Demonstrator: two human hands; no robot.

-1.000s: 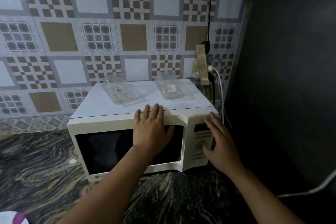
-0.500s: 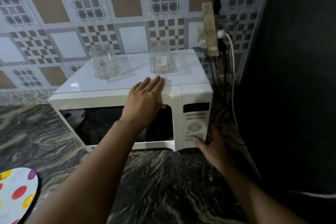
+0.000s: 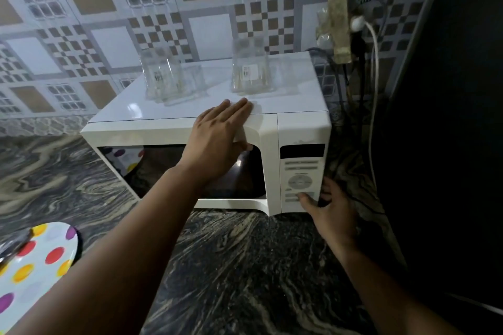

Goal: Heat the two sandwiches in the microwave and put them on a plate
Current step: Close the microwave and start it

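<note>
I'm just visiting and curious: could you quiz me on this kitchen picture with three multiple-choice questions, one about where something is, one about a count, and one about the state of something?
1. Where do the clear plastic containers sit?
A. on top of the microwave
B. on the counter
C. on the plate

2. How many clear containers are there?
A. one
B. two
C. four

3. What state is the microwave door in?
A. wide open
B. taken off
C. closed

Answers:
1 A: both stand on the white top of the microwave, near the tiled wall.
2 B: one stands left, the other right, apart from each other.
3 C: the door lies flush with the front; the left hand rests flat on its top edge while the right hand has its thumb at the control panel. The spotted plate waits on the counter.
</note>
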